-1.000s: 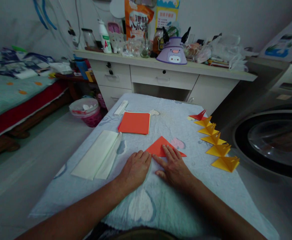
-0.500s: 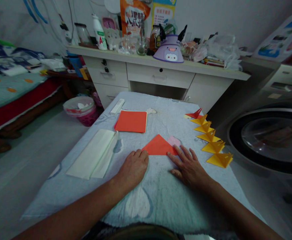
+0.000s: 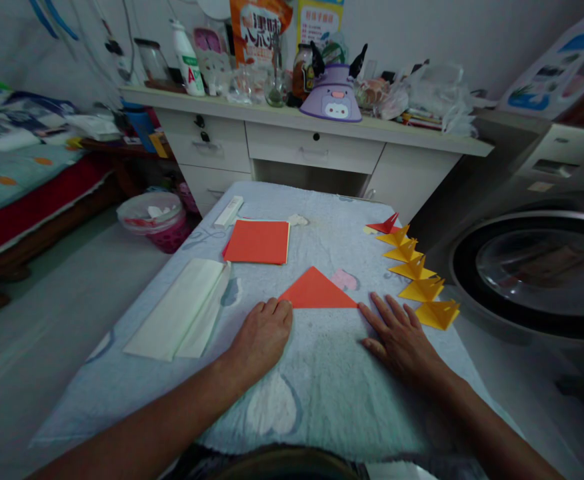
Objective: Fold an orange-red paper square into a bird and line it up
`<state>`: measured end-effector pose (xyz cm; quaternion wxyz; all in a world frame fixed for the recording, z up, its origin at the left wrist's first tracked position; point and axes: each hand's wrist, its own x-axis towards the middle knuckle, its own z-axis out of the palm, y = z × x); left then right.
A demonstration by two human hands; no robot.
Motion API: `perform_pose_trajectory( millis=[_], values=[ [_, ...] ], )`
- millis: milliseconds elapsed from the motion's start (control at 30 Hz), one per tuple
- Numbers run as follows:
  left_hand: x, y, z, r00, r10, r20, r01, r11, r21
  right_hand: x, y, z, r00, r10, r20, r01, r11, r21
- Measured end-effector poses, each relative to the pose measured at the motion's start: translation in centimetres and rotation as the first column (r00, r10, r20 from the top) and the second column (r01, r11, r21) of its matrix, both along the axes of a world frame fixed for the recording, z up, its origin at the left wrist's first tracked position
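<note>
A sheet of orange-red origami paper [image 3: 318, 291], folded into a triangle, lies on the cloth with its long edge towards me and its peak pointing away. My left hand [image 3: 263, 333] has its fingers curled on the triangle's left corner, which they partly hide. Flat on the cloth, my right hand [image 3: 397, 337] spreads its fingers, the index fingertip at the right corner. Left of and beyond the triangle is a stack of square origami paper [image 3: 258, 242], orange-red on top. Several yellow folded paper cranes [image 3: 421, 289] stand in a row on the right, behind them a red one [image 3: 385, 225].
White folded paper [image 3: 177, 310] lies left of my left hand, and a narrow white box [image 3: 229, 212] near the far left edge of the cloth-covered table [image 3: 222, 413]. Beyond stands a cluttered desk [image 3: 272, 115]. A washing machine [image 3: 537, 160] is on the right, a pink bin [image 3: 157, 220] on the left.
My right hand has slid rightwards along the long edge to the triangle's right corner, uncovering that side. My left hand stays at the left corner. The view has shifted slightly.
</note>
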<state>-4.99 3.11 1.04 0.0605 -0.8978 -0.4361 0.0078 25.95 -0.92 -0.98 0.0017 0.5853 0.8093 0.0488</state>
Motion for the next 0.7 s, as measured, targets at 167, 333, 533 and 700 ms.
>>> perform_pose_trajectory(
  millis=[167, 333, 533, 700],
  values=[
    [-0.3, 0.0, -0.2, 1.0, -0.003, -0.001, 0.003, 1.0, 0.014, 0.0, 0.8, 1.0, 0.992, -0.052, -0.113, 0.055, 0.998, 0.017],
    [-0.5, 0.0, -0.4, 0.999, 0.032, 0.019, -0.032, 0.999, 0.016, -4.2, 1.0, 3.2, 0.939, 0.134, -0.318, -0.074, 0.978, 0.193],
    [-0.6, -0.2, -0.5, 0.998, 0.037, 0.056, -0.038, 0.999, 0.016, -11.2, 1.5, 2.9, 0.915, 0.257, -0.31, -0.284, 0.958, -0.045],
    [-0.9, -0.1, -0.2, 0.995, 0.033, 0.098, -0.032, 0.999, -0.005, -11.9, 1.7, 1.5, 0.923, 0.22, -0.317, -0.267, 0.957, -0.112]
  ],
)
